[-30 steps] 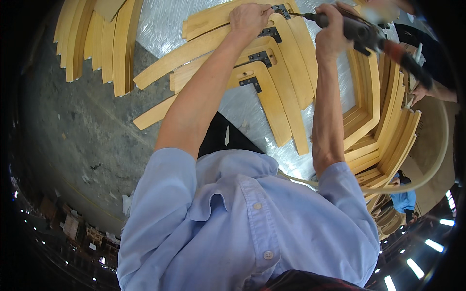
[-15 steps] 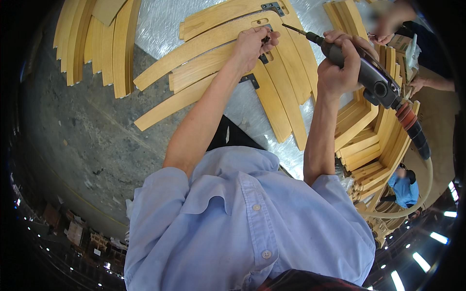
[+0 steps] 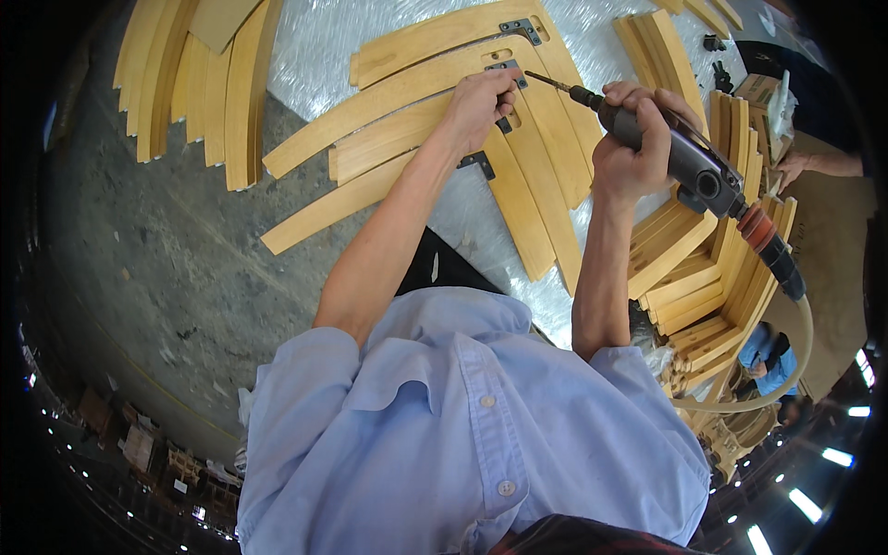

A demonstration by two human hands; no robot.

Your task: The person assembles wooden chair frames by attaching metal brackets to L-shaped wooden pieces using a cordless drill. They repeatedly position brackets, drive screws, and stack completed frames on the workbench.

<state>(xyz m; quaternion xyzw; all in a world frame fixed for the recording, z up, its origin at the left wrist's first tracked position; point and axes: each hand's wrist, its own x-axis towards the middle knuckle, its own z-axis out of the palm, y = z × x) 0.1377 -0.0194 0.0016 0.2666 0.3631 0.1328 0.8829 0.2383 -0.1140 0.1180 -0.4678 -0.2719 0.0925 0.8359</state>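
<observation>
The edge of the shiny silver-grey table [image 3: 319, 46] slants from the upper left toward the centre of the frame; beyond it, at left, lies the stained grey concrete floor [image 3: 185, 305]. The left ends of the lower pale-yellow, L-shaped wooden frames [image 3: 546, 157] reach out past that edge. Bare table shows upper left of centre, between the fanned frames and the curved yellow wooden pieces [image 3: 242, 102] at upper left, and again just below the fan.

Four frames lie fanned at upper centre, each with one black L-shaped metal bracket at its corner, four in all; the third is partly covered by the left hand [image 3: 481, 106]. The curved pieces and the stacked yellow wooden frames [image 3: 680, 250] at right overlap too closely to count. One co-worker's hand [image 3: 794, 169] shows at the right.

The frames are smooth, with visible grain and rounded slots near their corners. The left hand's fingers are bent at the second bracket from the top; whether its grip holds anything cannot be told. The right hand [image 3: 638, 139] has its grip closed round a dark grey power driver with a red collar [image 3: 708, 176], its thin bit pointing left, the tip just beside that bracket.
</observation>
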